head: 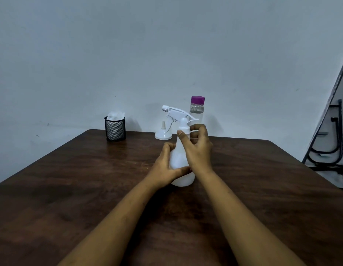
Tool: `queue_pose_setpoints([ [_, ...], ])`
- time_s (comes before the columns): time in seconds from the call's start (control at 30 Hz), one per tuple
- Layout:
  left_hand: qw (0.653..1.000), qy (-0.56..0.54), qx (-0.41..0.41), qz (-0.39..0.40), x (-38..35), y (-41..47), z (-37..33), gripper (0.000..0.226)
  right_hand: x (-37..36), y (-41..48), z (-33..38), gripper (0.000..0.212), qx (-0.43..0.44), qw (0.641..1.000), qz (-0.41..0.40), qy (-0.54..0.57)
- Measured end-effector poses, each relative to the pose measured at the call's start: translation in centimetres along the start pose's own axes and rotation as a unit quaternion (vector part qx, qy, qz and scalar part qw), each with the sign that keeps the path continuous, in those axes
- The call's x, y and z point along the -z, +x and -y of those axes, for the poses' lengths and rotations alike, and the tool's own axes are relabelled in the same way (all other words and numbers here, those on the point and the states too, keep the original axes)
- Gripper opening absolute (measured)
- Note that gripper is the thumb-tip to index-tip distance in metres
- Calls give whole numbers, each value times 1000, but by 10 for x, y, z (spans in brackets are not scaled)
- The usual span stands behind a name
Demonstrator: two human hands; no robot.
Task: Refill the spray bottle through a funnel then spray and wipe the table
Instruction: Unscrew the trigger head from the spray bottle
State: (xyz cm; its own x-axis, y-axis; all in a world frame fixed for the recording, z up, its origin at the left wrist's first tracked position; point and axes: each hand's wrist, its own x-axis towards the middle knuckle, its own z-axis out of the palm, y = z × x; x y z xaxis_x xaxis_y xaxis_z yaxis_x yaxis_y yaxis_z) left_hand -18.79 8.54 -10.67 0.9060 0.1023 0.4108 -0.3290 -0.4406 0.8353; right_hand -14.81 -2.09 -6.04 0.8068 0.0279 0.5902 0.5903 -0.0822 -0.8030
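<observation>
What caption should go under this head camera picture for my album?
Left hand holds the spray bottle while the right hand grips its collar; funnel and purple-capped bottle stand behind.

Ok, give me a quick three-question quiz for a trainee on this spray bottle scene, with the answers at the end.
1. True or false: the funnel sits in the neck of the spray bottle.
2. The right hand pinches the spray bottle at: A) its base, B) the collar under the spray head, C) the nozzle tip.
3. Fill in: the cap on the water bottle is ____.

Key
1. False. It stands mouth-down on the table, behind the spray bottle.
2. B. The left hand holds the body lower down.
3. Purple.
</observation>
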Motion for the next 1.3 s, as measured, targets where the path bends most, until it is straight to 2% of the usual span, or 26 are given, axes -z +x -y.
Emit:
queue_pose_setpoints([
  [0.07, 1000, 1, -3, 0, 0, -1, -1, 77, 2, -1, -1, 11, -6, 1000, 11, 10],
  [0.13, 1000, 2, -5, 2, 0, -2, -3, 79, 3, -2, -1, 23, -15, 1000, 9, 23],
  [0.33, 1000, 17, 2, -4, 0, -3, 0, 76, -2, -3, 3, 37, -7, 1000, -15, -18],
  [0.5, 1000, 17, 3, -5, 0, -2, -1, 76, 0, -3, 5, 22, -6, 1000, -5, -28],
  [0.63, 1000, 15, 2, -3, 0, -2, 0, 73, 1, -3, 7, 26, -10, 1000, -9, -10],
  [0.8, 1000, 10, -2, -6, 0, -3, -1, 76, -5, -2, 4, 35, -1, 999, -20, -44],
  [0.93, 1000, 0, -5, -8, -1, -3, -1, 79, -3, -1, 3, 19, 2, 999, -3, -44],
  [1.2, 1000, 6, 1, -12, -1, -4, -2, 77, -8, -2, 10, 42, -7, 998, -31, -49],
  [1.3, 1000, 14, 7, -14, -1, -5, -2, 80, -8, 1, 10, 36, -21, 997, -35, -62],
])
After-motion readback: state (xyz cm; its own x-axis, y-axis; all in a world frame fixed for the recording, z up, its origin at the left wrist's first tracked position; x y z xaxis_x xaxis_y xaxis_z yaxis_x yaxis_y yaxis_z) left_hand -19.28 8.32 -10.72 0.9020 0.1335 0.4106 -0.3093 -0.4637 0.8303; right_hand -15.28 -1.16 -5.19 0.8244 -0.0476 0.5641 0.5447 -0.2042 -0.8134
